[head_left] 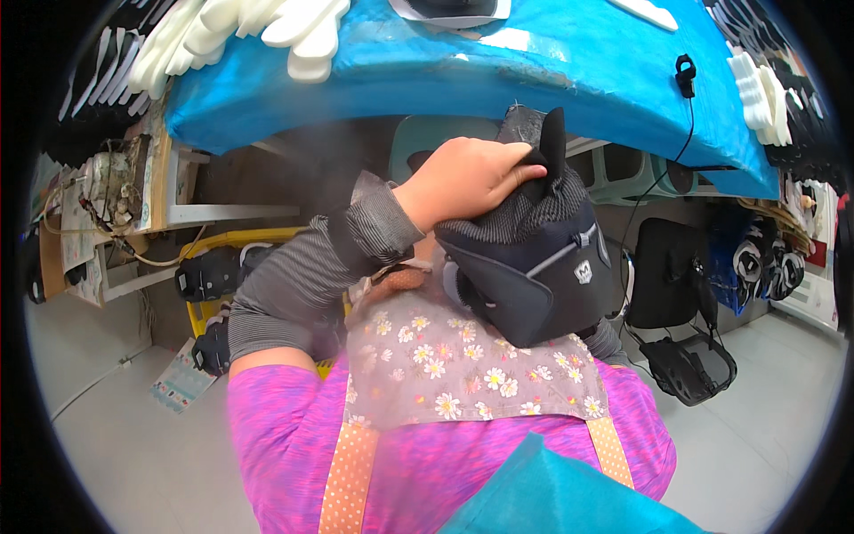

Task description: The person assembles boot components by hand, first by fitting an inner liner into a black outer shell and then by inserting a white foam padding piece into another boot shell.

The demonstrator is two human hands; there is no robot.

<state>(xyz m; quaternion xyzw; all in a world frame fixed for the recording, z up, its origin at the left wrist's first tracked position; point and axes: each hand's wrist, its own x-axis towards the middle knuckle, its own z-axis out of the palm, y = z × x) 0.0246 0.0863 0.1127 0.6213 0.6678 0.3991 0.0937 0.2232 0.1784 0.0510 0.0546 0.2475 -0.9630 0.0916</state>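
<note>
In front of my chest is a black and dark grey shoe upper [556,280] with ribbed knit lining round its opening, a grey strap and a small pale badge. My left hand [463,182] reaches across from the left, its fingers closed on the black fabric flap [553,142] that sticks up at the opening. A rough dark grey end piece [522,125] shows just beyond the fingers. Of my right arm only a bit of striped sleeve [605,343] shows under the shoe upper; the right hand is hidden behind it.
A table under blue plastic [356,89] runs across the front, with white foot-shaped forms [307,36] at its left. A black cable [663,169] hangs off its right side. At left stands a yellow crate [197,311] beside black shoes [206,274]; at right, a black chair [667,271].
</note>
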